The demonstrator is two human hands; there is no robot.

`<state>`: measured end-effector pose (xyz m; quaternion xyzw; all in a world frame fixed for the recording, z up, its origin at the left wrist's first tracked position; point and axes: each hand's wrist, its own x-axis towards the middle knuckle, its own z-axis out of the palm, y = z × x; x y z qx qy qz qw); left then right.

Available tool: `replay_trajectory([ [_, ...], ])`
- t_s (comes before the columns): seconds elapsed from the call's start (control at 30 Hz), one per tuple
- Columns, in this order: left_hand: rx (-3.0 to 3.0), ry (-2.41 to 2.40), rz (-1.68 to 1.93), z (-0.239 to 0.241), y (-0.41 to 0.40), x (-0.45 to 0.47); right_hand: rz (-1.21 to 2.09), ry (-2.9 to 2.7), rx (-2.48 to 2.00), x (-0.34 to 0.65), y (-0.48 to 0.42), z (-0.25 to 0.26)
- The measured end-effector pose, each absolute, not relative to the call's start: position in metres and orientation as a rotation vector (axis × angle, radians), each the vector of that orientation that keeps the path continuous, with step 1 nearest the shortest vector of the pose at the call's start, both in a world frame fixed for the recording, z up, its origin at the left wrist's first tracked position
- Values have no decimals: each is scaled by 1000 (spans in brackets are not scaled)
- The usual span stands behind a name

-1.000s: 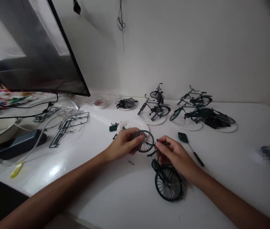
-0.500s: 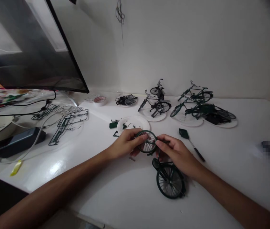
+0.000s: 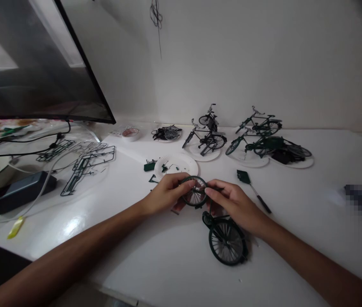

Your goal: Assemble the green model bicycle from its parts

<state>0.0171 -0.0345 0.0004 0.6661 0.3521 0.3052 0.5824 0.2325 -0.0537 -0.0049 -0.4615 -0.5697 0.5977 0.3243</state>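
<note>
A small green spoked wheel [image 3: 196, 197] is pinched between the thumb and fingers of my left hand [image 3: 168, 192]. My right hand [image 3: 232, 202] is closed on the frame of a green model bicycle [image 3: 227, 241], just right of that wheel. The bicycle's other wheel hangs below my right hand, toward the table's front. The wheel in my left hand sits against the frame end; whether it is joined there I cannot tell. My fingers hide most of the frame. Behind my left hand lies a white paper plate [image 3: 187, 164] with small parts.
Finished-looking model bicycles [image 3: 204, 138] stand at the back on paper plates. Right of my hands lies a screwdriver [image 3: 264, 204] beside a green part [image 3: 243, 175]. Parts sprues [image 3: 86, 168], a dark box [image 3: 24, 192], cables and a monitor [image 3: 40, 64] occupy the left. A tape roll [image 3: 130, 134] sits behind.
The view has shifted slightly, so the scene sits a little farther left. Both hands keep their grips, with the wheel and bicycle almost unmoved between them.
</note>
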Motion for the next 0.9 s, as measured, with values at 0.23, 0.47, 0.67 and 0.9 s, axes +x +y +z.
replay_trajectory([
  [0.23, 1551, 831, 701, 0, -34, 18, 1559, -1522, -1219, 232, -54, -3],
  [0.47, 1560, 856, 690, -2, -36, 18, 1566, -1514, -1211, 233, -54, -5],
  [0.67, 1538, 848, 672, -3, -36, 19, 1618, -1481, -1188, 235, -53, -5],
  [0.9, 1464, 788, 650, -3, -35, 20, 1651, -1494, -1147, 239, -54, -3],
])
